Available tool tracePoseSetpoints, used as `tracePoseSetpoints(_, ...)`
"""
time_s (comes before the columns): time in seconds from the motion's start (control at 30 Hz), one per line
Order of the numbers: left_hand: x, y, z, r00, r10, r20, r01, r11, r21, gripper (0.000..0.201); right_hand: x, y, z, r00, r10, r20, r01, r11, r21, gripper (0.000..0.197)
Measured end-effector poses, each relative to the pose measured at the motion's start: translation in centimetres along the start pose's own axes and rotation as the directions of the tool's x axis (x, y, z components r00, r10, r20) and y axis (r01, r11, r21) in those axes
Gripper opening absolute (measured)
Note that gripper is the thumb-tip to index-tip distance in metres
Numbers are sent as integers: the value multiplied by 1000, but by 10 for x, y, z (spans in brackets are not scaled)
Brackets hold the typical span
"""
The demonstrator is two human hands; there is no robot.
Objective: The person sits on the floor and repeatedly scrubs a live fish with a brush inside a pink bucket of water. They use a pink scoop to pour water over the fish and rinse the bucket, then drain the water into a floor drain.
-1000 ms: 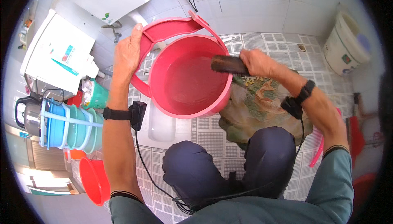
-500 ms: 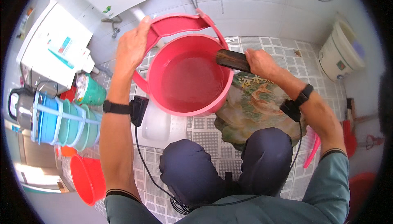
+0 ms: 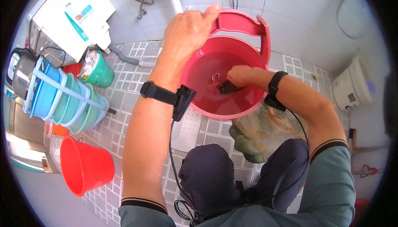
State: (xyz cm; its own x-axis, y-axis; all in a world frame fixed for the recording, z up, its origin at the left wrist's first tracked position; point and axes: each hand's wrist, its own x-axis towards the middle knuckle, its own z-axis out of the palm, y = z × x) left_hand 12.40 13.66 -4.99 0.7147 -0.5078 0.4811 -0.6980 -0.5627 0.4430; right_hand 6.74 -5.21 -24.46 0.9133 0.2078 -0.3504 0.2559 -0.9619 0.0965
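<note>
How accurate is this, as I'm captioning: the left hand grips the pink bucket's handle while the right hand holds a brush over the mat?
Not quite: the right hand holds the brush inside the pink bucket, not over the mat, as the head view shows. The left hand does grip the handle.

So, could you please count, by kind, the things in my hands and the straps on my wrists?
Pink round plastic bucket, handle in left hand: 1
Dark oblong brush, in right hand: 1
Black wrist straps: 2
Total: 4

teal sleeves (image 3: 329,179), navy trousers (image 3: 208,167), black wrist straps (image 3: 159,93), dark cables (image 3: 171,144)
</note>
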Motion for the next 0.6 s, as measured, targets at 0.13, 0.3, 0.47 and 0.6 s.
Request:
tracePoseSetpoints(0.13, -4, 0, -2, 1000, 9, 14, -8, 999, -50, 83, 19, -7, 40, 877, -390, 281, 410, 912, -13, 21)
tracePoseSetpoints(0.3, -4, -8, -4, 999, 26, -22, -27, 998, -56, 85, -14, -13, 7, 806, -410, 426, 392, 910, 135, 27)
tracePoseSetpoints(0.47, 7, -4, -2, 999, 26, 45, -25, 999, -23, 82, -120, 19, -66, 998, 39, -58, 27, 550, 835, 56)
tracePoseSetpoints(0.6, 8, -6, 0, 999, -27, 45, 27, 1000, 3, 78, -209, 39, -46, 975, 154, -160, 178, -116, 977, 106)
